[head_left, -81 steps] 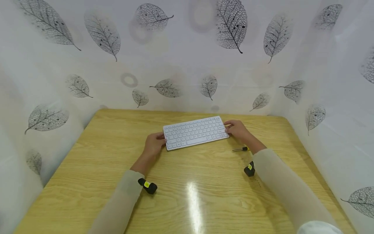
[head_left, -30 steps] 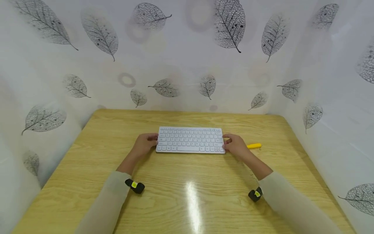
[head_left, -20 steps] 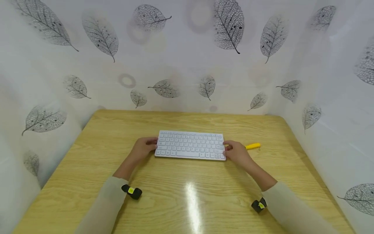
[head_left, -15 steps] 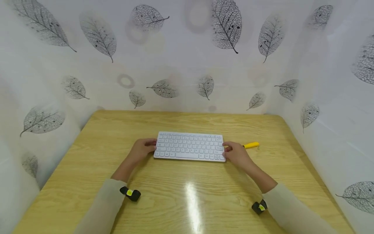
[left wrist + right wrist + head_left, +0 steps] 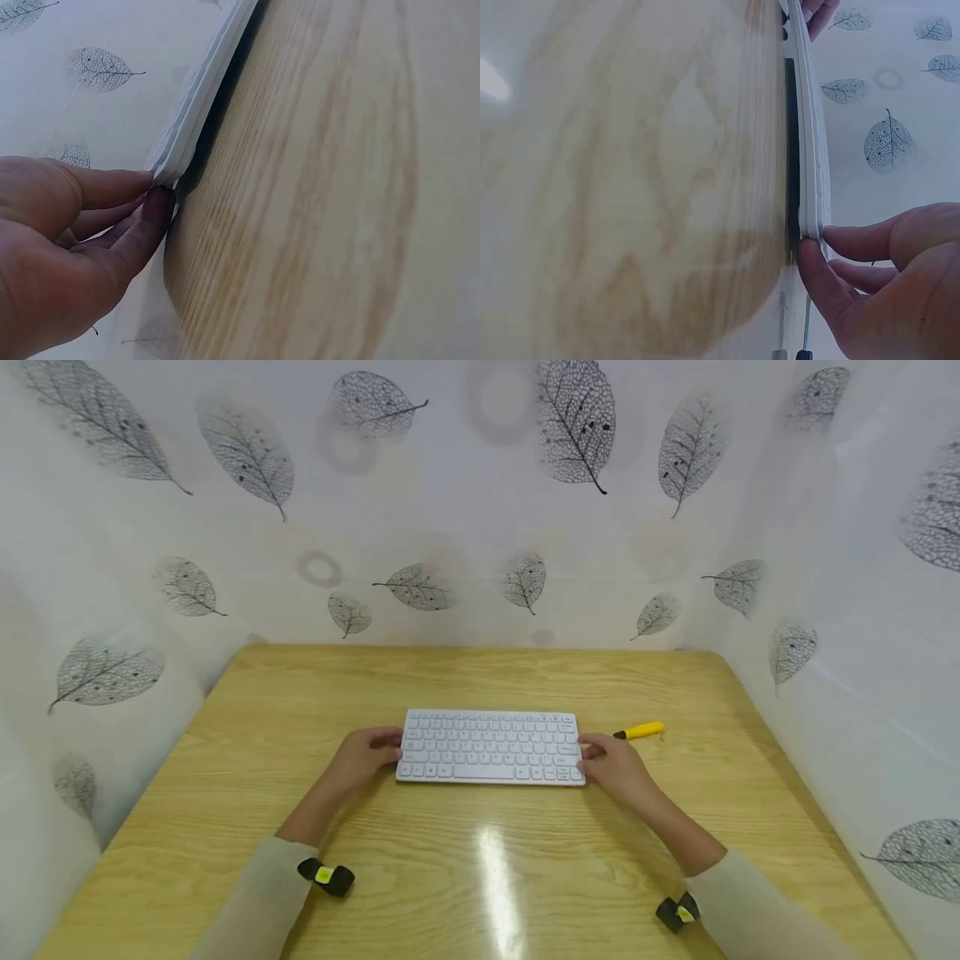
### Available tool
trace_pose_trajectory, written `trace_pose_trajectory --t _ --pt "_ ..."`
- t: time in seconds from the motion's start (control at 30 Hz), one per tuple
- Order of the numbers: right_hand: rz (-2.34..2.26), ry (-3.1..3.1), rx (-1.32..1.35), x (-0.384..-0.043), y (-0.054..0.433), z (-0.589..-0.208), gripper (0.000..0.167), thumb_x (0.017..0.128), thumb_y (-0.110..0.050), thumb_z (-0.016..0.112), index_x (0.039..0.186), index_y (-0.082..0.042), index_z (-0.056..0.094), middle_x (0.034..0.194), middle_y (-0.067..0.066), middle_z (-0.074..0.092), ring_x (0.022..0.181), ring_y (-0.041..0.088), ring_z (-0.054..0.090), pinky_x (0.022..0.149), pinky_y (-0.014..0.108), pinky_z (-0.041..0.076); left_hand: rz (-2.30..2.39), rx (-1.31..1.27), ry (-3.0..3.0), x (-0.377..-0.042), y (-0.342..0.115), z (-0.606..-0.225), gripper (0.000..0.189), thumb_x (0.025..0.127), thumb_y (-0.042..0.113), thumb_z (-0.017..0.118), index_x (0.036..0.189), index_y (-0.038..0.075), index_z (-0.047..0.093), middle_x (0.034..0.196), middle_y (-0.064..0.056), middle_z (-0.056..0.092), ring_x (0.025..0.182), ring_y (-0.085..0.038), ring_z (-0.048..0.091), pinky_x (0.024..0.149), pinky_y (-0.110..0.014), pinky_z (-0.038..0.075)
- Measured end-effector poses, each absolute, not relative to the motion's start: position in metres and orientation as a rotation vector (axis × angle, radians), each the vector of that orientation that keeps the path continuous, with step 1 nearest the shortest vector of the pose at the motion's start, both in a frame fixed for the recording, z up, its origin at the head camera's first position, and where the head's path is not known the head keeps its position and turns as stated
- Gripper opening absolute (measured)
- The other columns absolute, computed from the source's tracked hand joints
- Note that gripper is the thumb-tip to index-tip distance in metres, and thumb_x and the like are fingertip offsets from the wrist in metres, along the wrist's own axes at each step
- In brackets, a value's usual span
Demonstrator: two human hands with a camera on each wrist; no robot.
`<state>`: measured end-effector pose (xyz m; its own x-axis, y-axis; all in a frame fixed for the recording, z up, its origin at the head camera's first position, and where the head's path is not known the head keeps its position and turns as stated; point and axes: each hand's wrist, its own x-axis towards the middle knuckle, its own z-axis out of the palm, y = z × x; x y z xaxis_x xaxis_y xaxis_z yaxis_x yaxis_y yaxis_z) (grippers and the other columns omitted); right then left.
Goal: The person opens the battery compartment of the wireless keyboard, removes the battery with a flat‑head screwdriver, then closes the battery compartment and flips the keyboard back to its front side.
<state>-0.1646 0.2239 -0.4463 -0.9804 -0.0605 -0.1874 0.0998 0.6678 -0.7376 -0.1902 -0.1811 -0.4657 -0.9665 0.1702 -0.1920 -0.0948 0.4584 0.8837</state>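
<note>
A white compact keyboard (image 5: 491,747) lies level across the middle of the wooden table, keys up, its space-bar side facing me. My left hand (image 5: 363,756) pinches its left end. In the left wrist view, thumb and forefinger meet at a corner of the keyboard (image 5: 196,112), close over the wood, with a dark strip of shadow below. At the other end my right hand (image 5: 617,768) grips the keyboard's right edge. The right wrist view shows the thumb and fingers of the right hand (image 5: 900,277) at the keyboard's corner (image 5: 808,150).
Just beyond the right hand lies a screwdriver with a yellow handle (image 5: 643,730) and black collar, its shaft hidden behind the hand. The wood-grain table (image 5: 420,877) ends at a white leaf-patterned curtain (image 5: 465,527) at the back and both sides.
The keyboard, earlier slanted with its right end farther away, has turned square and come nearer to me. Both hands moved with it, keeping hold. The screwdriver's yellow handle has come into view.
</note>
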Motion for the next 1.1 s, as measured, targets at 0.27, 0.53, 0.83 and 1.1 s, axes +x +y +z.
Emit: trace_pose_trajectory --t 0.27,0.53,0.83,1.1 --pt "-1.268 2.664 0.055 -0.156 0.232 -0.451 0.046 0.094 -0.004 0.065 0.138 0.004 0.056 0.114 0.020 0.065 0.095 0.023 0.065 0.078 0.029 0.057 1.490 0.062 2.437 -0.182 -0.178 -0.468 0.045 0.097 0.009 0.064 0.140 0.000 0.056 0.129 -0.016 0.066 0.118 -0.026 0.062 0.104 -0.045 0.048" --pt "-1.322 2.641 0.051 -0.151 0.241 -0.454 0.046 0.094 -0.005 0.066 0.137 0.005 0.057 0.115 0.020 0.066 0.098 0.023 0.065 0.076 0.023 0.055 1.491 0.080 2.424 -0.178 -0.173 -0.468 0.045 0.095 0.005 0.066 0.139 -0.003 0.055 0.125 -0.018 0.066 0.111 -0.025 0.065 0.096 -0.038 0.052" --pt "-1.355 2.583 0.113 -0.146 0.248 -0.456 0.045 0.095 -0.010 0.067 0.137 0.004 0.057 0.120 0.017 0.066 0.108 0.024 0.061 0.081 0.021 0.052 1.528 0.075 2.373 -0.167 -0.167 -0.463 0.046 0.093 0.002 0.066 0.137 -0.005 0.055 0.121 -0.018 0.066 0.104 -0.022 0.066 0.089 -0.036 0.056" --pt "-1.372 2.580 0.126 -0.148 0.248 -0.460 0.046 0.095 -0.007 0.067 0.138 0.004 0.057 0.119 0.017 0.066 0.102 0.022 0.062 0.078 0.020 0.053 1.492 0.104 2.408 -0.166 -0.167 -0.462 0.045 0.094 0.002 0.065 0.138 -0.005 0.054 0.122 -0.018 0.066 0.103 -0.022 0.066 0.089 -0.036 0.056"
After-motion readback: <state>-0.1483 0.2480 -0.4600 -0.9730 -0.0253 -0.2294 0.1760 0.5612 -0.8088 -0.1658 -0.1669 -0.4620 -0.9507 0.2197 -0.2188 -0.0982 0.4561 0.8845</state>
